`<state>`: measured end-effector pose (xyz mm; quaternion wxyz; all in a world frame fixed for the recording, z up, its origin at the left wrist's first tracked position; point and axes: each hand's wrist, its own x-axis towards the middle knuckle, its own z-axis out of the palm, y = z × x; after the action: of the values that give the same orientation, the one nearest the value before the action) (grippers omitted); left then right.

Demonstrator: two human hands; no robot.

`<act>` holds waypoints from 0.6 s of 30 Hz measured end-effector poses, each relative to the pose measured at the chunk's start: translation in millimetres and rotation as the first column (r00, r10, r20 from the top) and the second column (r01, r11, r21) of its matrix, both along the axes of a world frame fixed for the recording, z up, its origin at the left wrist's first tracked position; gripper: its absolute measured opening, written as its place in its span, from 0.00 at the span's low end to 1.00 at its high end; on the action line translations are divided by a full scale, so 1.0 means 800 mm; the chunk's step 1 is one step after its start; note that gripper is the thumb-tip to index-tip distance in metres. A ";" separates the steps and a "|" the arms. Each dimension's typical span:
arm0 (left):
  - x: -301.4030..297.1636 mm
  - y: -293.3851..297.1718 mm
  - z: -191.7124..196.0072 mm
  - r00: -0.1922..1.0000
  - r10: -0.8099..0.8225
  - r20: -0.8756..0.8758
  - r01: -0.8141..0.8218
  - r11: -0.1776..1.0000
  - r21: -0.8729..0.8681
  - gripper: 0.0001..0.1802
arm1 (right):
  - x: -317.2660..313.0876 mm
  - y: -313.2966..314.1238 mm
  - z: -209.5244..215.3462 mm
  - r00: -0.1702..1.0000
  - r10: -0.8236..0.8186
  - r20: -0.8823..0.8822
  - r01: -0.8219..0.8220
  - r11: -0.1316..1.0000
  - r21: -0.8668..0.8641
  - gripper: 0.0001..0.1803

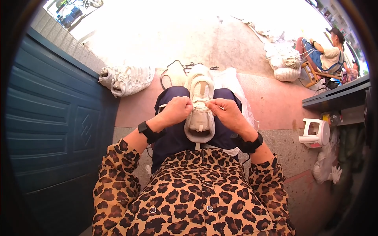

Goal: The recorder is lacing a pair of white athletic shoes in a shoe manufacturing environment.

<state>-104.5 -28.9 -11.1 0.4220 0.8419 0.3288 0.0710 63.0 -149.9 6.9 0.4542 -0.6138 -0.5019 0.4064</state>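
Note:
A cream-and-white sneaker (pixel 199 122) rests on my lap between my thighs, its toe pointing away from me and its heel near my waist. Pale laces (pixel 200 105) cross over its tongue. On the left edge of the lacing, my left hand (pixel 178 109) is closed in a pinch on a lace. My right hand (pixel 227 112) pinches a lace on the opposite side, and a short white lace end sticks out by its fingers. Both hands are level with each other, just above the shoe opening.
Several white shoes (pixel 132 80) stand in a row beside the blue door (pixel 47 106) on the left. White bundles (pixel 285 63) lie at the far right, near a seated person (pixel 328 55). A white plastic stool (pixel 315 133) lies tipped on the right. Dark cord (pixel 169 72) runs beyond my knees.

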 end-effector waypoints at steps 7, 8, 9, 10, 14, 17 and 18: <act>0.009 -0.007 -0.023 0.998 0.007 0.064 -0.012 0.996 0.084 0.12 | -0.006 0.004 0.005 0.998 0.021 0.061 -0.024 0.999 0.038 0.11; 0.011 -0.010 -0.026 0.996 0.050 0.072 -0.050 0.999 0.006 0.12 | -0.009 0.006 0.003 0.997 0.026 0.071 -0.029 0.999 0.035 0.11; 0.012 -0.012 -0.028 0.993 0.091 0.079 -0.085 0.994 -0.073 0.13 | -0.010 0.007 0.003 0.996 0.029 0.083 -0.031 0.999 0.033 0.11; 0.012 -0.011 -0.031 0.993 0.090 0.080 -0.085 0.994 -0.071 0.13 | -0.009 0.006 0.004 0.996 0.028 0.083 -0.031 0.999 0.034 0.11; 0.004 -0.003 -0.024 0.985 0.175 0.002 -0.138 0.785 -0.604 0.10 | -0.005 0.004 0.002 0.999 0.011 -0.035 -0.010 1.000 0.025 0.12; 0.003 -0.001 -0.018 0.983 0.178 -0.044 -0.152 0.660 -0.736 0.08 | 0.001 0.005 -0.003 0.998 -0.009 -0.059 0.011 0.999 0.033 0.12; 0.002 -0.001 -0.018 0.981 0.188 -0.038 -0.155 0.657 -0.738 0.09 | 0.000 0.005 -0.004 0.998 -0.009 -0.069 0.011 1.000 0.030 0.12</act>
<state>-102.9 -29.9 -25.3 0.7236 0.5635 0.3984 -0.0107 63.1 -145.8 3.6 0.4824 -0.5949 -0.4890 0.4175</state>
